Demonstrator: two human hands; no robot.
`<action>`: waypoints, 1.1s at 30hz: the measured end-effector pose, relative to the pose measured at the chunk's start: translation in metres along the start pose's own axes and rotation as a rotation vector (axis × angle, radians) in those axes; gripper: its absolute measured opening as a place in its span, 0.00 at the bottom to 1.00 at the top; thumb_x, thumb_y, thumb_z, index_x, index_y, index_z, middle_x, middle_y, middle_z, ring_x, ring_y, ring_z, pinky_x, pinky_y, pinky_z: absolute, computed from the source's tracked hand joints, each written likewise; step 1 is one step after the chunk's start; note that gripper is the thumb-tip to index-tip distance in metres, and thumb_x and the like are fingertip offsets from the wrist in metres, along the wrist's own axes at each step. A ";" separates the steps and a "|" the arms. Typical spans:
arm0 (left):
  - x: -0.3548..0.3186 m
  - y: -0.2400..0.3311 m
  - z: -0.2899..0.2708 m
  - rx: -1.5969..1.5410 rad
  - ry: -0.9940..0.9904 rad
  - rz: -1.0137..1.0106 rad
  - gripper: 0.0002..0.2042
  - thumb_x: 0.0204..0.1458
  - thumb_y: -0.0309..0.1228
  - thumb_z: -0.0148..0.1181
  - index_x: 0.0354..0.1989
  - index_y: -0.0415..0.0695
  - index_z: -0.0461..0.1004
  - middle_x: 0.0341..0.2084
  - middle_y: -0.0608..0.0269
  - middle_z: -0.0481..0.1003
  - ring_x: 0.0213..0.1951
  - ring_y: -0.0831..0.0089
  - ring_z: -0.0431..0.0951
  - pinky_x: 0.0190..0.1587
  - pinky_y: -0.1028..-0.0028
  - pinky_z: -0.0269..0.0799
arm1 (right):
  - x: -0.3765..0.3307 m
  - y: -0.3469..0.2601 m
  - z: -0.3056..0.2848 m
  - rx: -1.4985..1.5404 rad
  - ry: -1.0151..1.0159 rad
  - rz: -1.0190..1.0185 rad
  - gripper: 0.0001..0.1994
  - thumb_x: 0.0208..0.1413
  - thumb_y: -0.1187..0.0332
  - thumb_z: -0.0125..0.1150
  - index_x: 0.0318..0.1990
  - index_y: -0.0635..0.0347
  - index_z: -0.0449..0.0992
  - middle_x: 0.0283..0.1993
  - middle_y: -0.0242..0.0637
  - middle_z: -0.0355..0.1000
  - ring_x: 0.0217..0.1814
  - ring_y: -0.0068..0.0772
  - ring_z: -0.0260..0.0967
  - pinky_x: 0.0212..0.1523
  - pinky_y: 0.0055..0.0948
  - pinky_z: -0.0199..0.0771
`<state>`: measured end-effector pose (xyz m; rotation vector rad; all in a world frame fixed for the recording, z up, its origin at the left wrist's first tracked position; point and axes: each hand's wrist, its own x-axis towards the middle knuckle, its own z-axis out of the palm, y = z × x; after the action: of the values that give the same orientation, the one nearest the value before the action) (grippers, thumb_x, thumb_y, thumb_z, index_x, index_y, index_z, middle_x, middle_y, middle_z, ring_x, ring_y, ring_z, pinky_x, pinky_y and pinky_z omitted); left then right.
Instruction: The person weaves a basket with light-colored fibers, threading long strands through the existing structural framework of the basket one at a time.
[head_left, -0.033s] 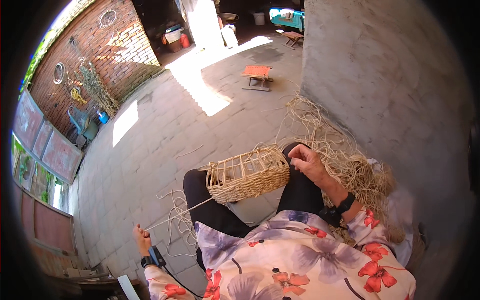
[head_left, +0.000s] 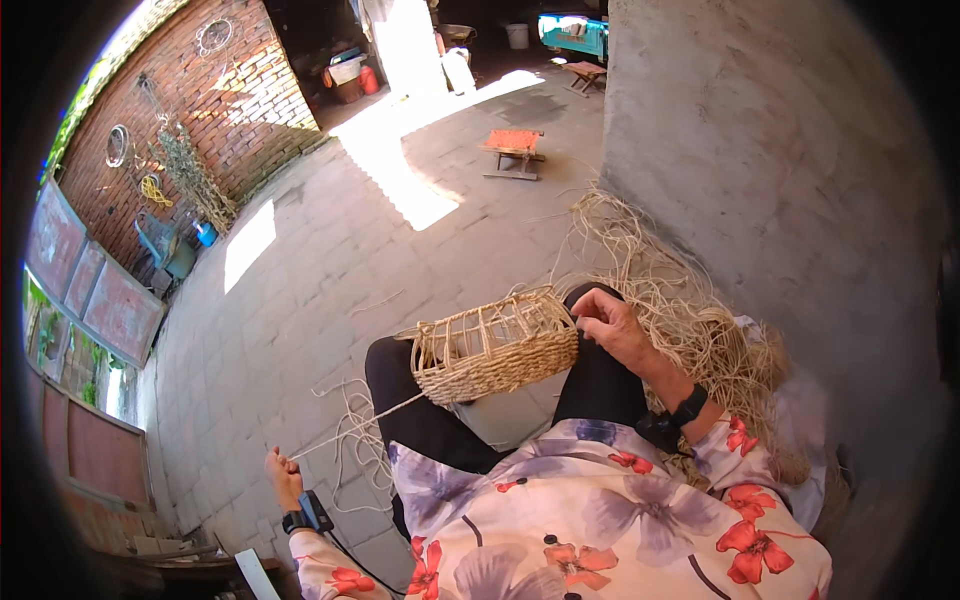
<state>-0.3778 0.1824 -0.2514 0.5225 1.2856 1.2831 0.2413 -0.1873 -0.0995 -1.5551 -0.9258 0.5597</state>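
Observation:
A half-woven straw-coloured basket (head_left: pixel 495 360) lies tilted across my thighs, its lower wall tightly woven and its upper side an open lattice of strands. From its left end a pale cord (head_left: pixel 350 432) runs taut down to the left. My left hand (head_left: pixel 284 480) is closed on that cord, low and out to the side. At the basket's right end is my right hand (head_left: pixel 615 328), fingers bent and pinched against its edge; the fingertips are partly hidden.
A big tangle of loose strands (head_left: pixel 700 325) lies right of my legs by the grey wall (head_left: pixel 780 140). More cord (head_left: pixel 362 440) trails by my left knee. A folding stool (head_left: pixel 515 145) with an orange seat stands ahead on the paving. Metal gates (head_left: pixel 95 270) line the left.
The basket and my right hand have shifted very slightly to the left. My left hand and the taut cord stay in place.

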 end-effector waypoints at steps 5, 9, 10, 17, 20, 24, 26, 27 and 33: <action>-0.036 -0.006 0.055 0.581 -0.046 0.043 0.14 0.58 0.36 0.53 0.52 0.47 0.69 0.19 0.71 0.64 0.17 0.83 0.59 0.19 0.80 0.61 | -0.001 -0.017 0.016 -0.153 0.004 -0.174 0.06 0.53 0.78 0.53 0.37 0.64 0.74 0.28 0.31 0.71 0.31 0.20 0.67 0.34 0.24 0.69; -0.050 -0.005 0.072 0.962 0.041 0.430 0.15 0.56 0.36 0.57 0.50 0.46 0.74 0.26 0.62 0.76 0.29 0.71 0.75 0.31 0.70 0.73 | 0.013 -0.047 0.042 -0.225 0.017 -0.253 0.06 0.51 0.80 0.53 0.35 0.64 0.74 0.32 0.41 0.73 0.31 0.33 0.72 0.33 0.28 0.70; -0.034 -0.007 0.068 1.134 0.072 0.626 0.14 0.55 0.36 0.59 0.47 0.44 0.76 0.30 0.59 0.79 0.35 0.67 0.78 0.36 0.67 0.74 | 0.020 -0.051 0.054 -0.373 0.083 -0.373 0.05 0.50 0.80 0.54 0.34 0.64 0.73 0.33 0.42 0.73 0.34 0.42 0.74 0.36 0.33 0.72; -0.170 -0.045 0.285 1.132 -0.588 0.977 0.06 0.51 0.31 0.62 0.34 0.45 0.80 0.31 0.56 0.78 0.38 0.59 0.78 0.44 0.63 0.73 | 0.077 -0.051 0.130 -0.844 -0.005 -0.706 0.08 0.53 0.69 0.57 0.39 0.62 0.75 0.36 0.47 0.75 0.43 0.47 0.75 0.47 0.42 0.73; -0.193 -0.055 0.313 1.137 -0.699 1.085 0.09 0.52 0.31 0.61 0.39 0.41 0.79 0.37 0.53 0.79 0.39 0.60 0.79 0.43 0.65 0.75 | 0.084 -0.049 0.155 -0.959 -0.240 -0.493 0.13 0.60 0.61 0.55 0.38 0.63 0.76 0.36 0.50 0.76 0.40 0.51 0.75 0.45 0.45 0.74; -0.199 -0.061 0.322 1.003 -0.933 0.884 0.13 0.53 0.35 0.61 0.45 0.44 0.78 0.39 0.54 0.78 0.46 0.57 0.77 0.50 0.64 0.71 | 0.083 -0.050 0.153 -0.786 -0.328 -0.207 0.19 0.62 0.55 0.51 0.38 0.64 0.77 0.35 0.52 0.77 0.39 0.54 0.76 0.42 0.47 0.74; -0.214 -0.058 0.327 0.962 -0.992 0.771 0.14 0.53 0.36 0.60 0.46 0.44 0.78 0.41 0.53 0.78 0.47 0.57 0.77 0.52 0.66 0.70 | 0.079 -0.044 0.135 -0.692 -0.292 -0.214 0.20 0.62 0.54 0.50 0.38 0.65 0.78 0.33 0.51 0.77 0.36 0.55 0.76 0.40 0.48 0.74; -0.224 -0.054 0.329 0.918 -1.046 0.662 0.15 0.53 0.37 0.60 0.47 0.44 0.78 0.43 0.52 0.78 0.49 0.57 0.76 0.53 0.67 0.70 | 0.081 -0.040 0.122 -0.563 -0.271 -0.225 0.20 0.62 0.53 0.51 0.38 0.64 0.78 0.34 0.48 0.78 0.33 0.50 0.76 0.36 0.45 0.75; -0.303 -0.009 0.335 0.425 -1.222 0.330 0.15 0.60 0.37 0.57 0.46 0.37 0.75 0.39 0.60 0.77 0.38 0.74 0.76 0.46 0.74 0.73 | 0.097 0.032 0.031 0.209 -0.415 0.132 0.20 0.64 0.54 0.49 0.40 0.63 0.79 0.22 0.27 0.68 0.17 0.17 0.60 0.19 0.20 0.59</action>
<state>-0.0103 0.0245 -0.0405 1.5655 0.3994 0.6512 0.2801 -0.0907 -0.1225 -1.3397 -1.0384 1.0680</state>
